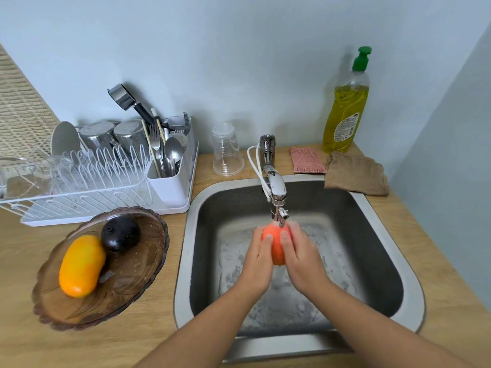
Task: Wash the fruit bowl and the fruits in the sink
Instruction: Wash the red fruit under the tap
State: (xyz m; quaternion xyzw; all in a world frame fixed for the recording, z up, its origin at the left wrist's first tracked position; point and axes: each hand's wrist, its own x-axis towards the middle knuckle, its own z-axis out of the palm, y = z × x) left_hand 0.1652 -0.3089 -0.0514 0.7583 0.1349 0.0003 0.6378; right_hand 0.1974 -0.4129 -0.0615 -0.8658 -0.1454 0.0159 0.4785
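- While the red-orange fruit (276, 248) is being held right under the tap nozzle (279, 217), over the middle of the steel sink (202, 235), the fruit-washing step is being carried out. Water is seemingly being run, as the basin floor is looking wet and blurred.
- The fruit is being clasped from both sides. The left hand (256, 257) is being curled round its left flank and the right hand (300, 257) round its right, with fingertips being pressed over its upper face.
- The next move is probably calling for the fruit to be turned and rubbed, then set aside somewhere clean. A wet, round fruit is likely to be slipping easily.
- The brown glass fruit bowl (127, 288) is being left unwashed on the wooden counter, just left of the sink. A yellow-orange mango (81, 265) and a dark purple fruit (121, 233) are being held in it, touching each other.
- A white dish rack (79, 187) behind the bowl is being used for upturned steel cups (114, 136), and its white caddy (170, 181) for forks, spoons and chopsticks.
- Clear plastic cups (227, 150) are being kept stacked upside down beside the tap, and a partly full dish soap bottle (345, 102) in the back right corner.
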